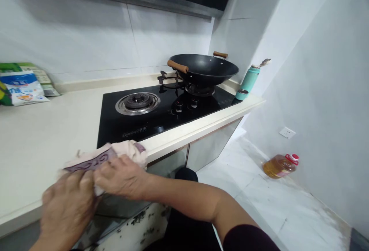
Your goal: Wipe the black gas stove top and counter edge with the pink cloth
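Observation:
A pale pink cloth with a purple patterned band lies bunched at the front edge of the counter, by the near left corner of the black gas stove. My left hand has its fingers curled over the cloth's left part, somewhat blurred. Right beside it, my right hand grips the cloth's middle, fingers bent. Both hands are closed on the same cloth, and their thumbs are partly hidden. The stove's left burner is bare.
A black wok with wooden handles sits on the right burner. Beyond it stand a teal bottle and its teal cup. Food packets lie at the counter's back left. An oil jug rests on the floor by the wall.

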A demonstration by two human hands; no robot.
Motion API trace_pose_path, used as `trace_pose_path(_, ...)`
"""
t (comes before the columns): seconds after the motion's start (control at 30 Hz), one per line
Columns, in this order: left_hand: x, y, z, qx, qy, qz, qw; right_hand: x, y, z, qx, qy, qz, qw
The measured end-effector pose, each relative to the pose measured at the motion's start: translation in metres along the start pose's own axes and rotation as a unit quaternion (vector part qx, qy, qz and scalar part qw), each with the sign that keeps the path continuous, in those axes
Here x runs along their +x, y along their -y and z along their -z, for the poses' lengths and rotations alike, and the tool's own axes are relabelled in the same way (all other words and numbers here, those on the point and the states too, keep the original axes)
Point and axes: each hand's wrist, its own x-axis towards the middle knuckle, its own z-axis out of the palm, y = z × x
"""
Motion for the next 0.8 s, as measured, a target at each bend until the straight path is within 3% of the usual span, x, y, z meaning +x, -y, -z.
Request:
trace_pose_path(0.07,0.025,-0.039,-0.003,0.061,0.01,-0.054,0.997,-0.032,-0.027,-0.008,0.007,-0.011,-0.022,1.0)
trace_pose_path(0.17,0.061,-0.097,-0.01,0.077,-0.042,-0.115,0.989,-0.08,-0.069,-0.012,0.012,-0.032,-0.072,0.997)
trace_pose_path(0.33,0.112,-0.184,-0.025,-0.022,-0.052,-0.17,0.984,-0.156,-0.141,-0.002,0.001,-0.064,-0.136,0.989)
trace_pose_path(0.53,0.164,-0.287,-0.041,-0.113,-0.005,-0.187,0.976,-0.229,-0.214,0.022,-0.025,-0.09,-0.153,0.984)
trace_pose_path(0.67,0.185,-0.321,-0.048,-0.121,-0.026,-0.188,0.974,-0.246,-0.233,0.03,-0.073,-0.103,-0.171,0.977)
trace_pose_path(0.8,0.183,-0.318,-0.047,-0.122,-0.036,-0.206,0.97,-0.241,-0.223,0.031,-0.102,-0.108,-0.196,0.969)
